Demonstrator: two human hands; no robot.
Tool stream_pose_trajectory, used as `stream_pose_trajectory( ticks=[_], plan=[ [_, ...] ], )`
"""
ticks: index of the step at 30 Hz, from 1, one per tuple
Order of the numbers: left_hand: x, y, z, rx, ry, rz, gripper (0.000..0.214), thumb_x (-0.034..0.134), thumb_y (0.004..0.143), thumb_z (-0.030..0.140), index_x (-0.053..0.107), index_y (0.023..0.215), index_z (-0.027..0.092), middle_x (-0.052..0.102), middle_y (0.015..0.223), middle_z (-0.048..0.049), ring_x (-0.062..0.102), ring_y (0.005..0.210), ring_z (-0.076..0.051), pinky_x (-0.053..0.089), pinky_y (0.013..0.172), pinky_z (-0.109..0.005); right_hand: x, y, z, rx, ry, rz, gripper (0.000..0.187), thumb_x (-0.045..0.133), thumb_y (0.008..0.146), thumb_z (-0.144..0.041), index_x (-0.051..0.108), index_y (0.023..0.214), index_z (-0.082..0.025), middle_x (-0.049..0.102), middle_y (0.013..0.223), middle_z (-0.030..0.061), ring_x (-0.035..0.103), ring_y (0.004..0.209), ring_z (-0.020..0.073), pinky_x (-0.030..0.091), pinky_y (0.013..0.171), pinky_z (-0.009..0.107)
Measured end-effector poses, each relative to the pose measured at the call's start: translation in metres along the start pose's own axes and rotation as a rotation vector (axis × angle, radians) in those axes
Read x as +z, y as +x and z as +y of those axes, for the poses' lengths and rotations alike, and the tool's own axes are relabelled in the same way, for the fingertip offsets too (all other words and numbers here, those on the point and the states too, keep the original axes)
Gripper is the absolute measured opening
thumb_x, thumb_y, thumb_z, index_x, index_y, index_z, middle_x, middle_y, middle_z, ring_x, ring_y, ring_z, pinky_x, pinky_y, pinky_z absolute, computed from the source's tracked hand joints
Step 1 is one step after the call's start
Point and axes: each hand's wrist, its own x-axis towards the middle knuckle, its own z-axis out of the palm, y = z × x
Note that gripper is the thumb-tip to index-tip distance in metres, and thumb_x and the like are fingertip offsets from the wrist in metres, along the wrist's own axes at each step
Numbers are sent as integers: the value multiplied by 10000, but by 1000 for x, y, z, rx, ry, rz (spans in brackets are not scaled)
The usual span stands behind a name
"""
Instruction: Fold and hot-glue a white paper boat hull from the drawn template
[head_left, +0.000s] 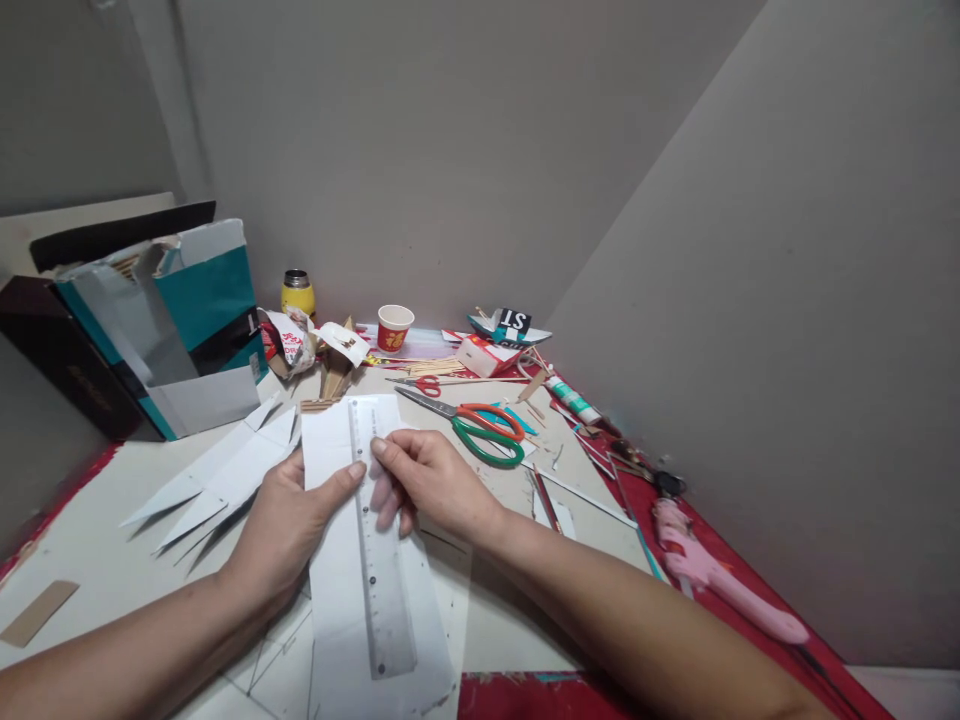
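Observation:
A clear plastic ruler point(382, 590) lies lengthwise over a white piece of card point(334, 560). My left hand point(289, 505) grips the card from its left side, thumb on top at the ruler's edge and fingers hidden beneath. At the ruler's right edge, my right hand point(431, 475) pinches it, thumb above and fingertips showing through the plastic. Just beyond my right hand rest large scissors with orange and green handles point(491, 435). Pointed white card pieces point(232, 470) are to the left of my left hand.
A teal and white cardboard box point(206, 330) stands at the left. Behind are a yellow container point(298, 293) and a red and white paper cup point(394, 330). On the right lie a pencil point(547, 500) and a pink glue gun point(720, 580). A brown cardboard scrap point(41, 612) sits front left.

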Motion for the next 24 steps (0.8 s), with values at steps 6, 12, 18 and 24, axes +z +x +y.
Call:
stream_pose_trajectory(
  ticks=[6,12,18,24],
  plan=[
    [-2,0,-4,-26,45,16,347,751,747,415,674,973,163,751,787,-49,661,644,-191,519,618,-294,-3,-2,-2,10,-204,-31,363,363,974,-378,452,666,-207,559,469,-40,543,356,114,354,326,189],
    [0,-1,-3,-42,-3,46,435,772,726,393,670,1081,164,773,869,-84,722,778,-271,553,680,-345,-10,-5,-1,-365,-833,151,437,440,946,-377,458,554,-186,479,516,-20,383,497,104,247,507,258],
    [1,-3,1,-30,-109,0,491,762,746,352,631,1190,187,773,962,-90,736,806,-274,561,796,-404,-23,-4,-10,-409,-748,311,342,546,877,-379,455,601,-198,445,549,-37,370,527,111,261,514,252],
    [2,-5,1,-42,-92,-55,467,757,757,335,640,1182,181,750,1068,-111,719,922,-272,493,949,-433,-42,9,-19,-437,-183,383,249,603,842,-378,576,1019,-204,622,976,33,561,811,146,454,648,243]
  ],
)
